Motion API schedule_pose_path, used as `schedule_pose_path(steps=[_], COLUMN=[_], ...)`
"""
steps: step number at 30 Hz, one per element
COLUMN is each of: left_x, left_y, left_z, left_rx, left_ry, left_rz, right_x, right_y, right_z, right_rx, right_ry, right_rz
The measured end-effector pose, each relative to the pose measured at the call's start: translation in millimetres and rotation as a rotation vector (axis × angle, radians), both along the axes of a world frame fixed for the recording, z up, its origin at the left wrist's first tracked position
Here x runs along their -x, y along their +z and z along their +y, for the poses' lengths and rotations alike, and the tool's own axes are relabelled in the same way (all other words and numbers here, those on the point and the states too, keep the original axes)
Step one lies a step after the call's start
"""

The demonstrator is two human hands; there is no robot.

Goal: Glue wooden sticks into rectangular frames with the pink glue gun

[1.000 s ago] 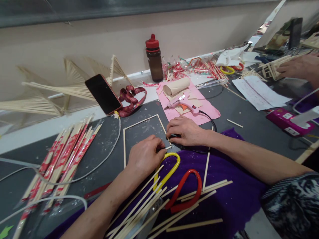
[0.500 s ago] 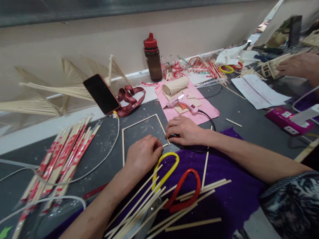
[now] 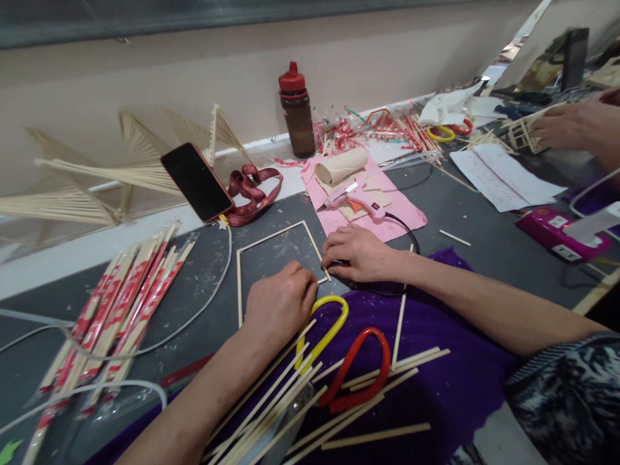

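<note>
A square frame of thin wooden sticks [image 3: 271, 240] lies flat on the grey table [image 3: 475, 258]. My left hand [image 3: 278, 305] rests over the frame's near side, fingers curled and pinching a stick at the near right corner. My right hand [image 3: 358, 253] presses on the frame's right side close to that corner, fingers bent down on the stick. A yellow-handled tool [image 3: 325, 326] and a red-handled one [image 3: 361, 369] lie just in front of my hands on purple cloth [image 3: 450, 381], among several loose sticks [image 3: 290, 403].
A pink glue gun [image 3: 351, 201] lies on a pink sheet [image 3: 407, 216] behind my right hand. Wrapped chopsticks [image 3: 121, 310] lie at left, a phone [image 3: 196, 182] leans on a stick model [image 3: 97, 174], a red-capped bottle [image 3: 296, 113] stands at the wall. Another person's hand [image 3: 574, 126] works at far right.
My left hand has shifted slightly along the frame's near side toward the corner; the right hand stays on the frame's right stick. The view has drifted a little.
</note>
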State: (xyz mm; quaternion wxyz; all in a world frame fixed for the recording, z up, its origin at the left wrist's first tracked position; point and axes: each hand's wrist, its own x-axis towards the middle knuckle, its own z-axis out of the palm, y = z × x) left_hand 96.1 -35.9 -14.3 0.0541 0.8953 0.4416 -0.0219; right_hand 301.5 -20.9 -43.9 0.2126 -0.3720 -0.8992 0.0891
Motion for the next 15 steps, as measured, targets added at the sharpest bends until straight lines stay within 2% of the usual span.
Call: schedule_pose_path(steps=[7, 10, 15], left_x=[4.9, 8.2, 8.8], left_y=[-6.7, -9.3, -4.3], left_z=[1.7, 4.2, 5.0], left_rx=[-0.051, -0.103, -0.142], left_ry=[-0.087, -0.176, -0.283], left_rz=[0.044, 0.078, 0.102], right_x=[-0.1, -0.3, -0.6], right_y=[1.3, 2.0, 1.8], right_z=[-0.3, -0.3, 0.1], right_rx=[0.01, 0.005, 0.006], right_ry=[-0.003, 0.002, 0.004], right_rz=[-0.007, -0.009, -0.01])
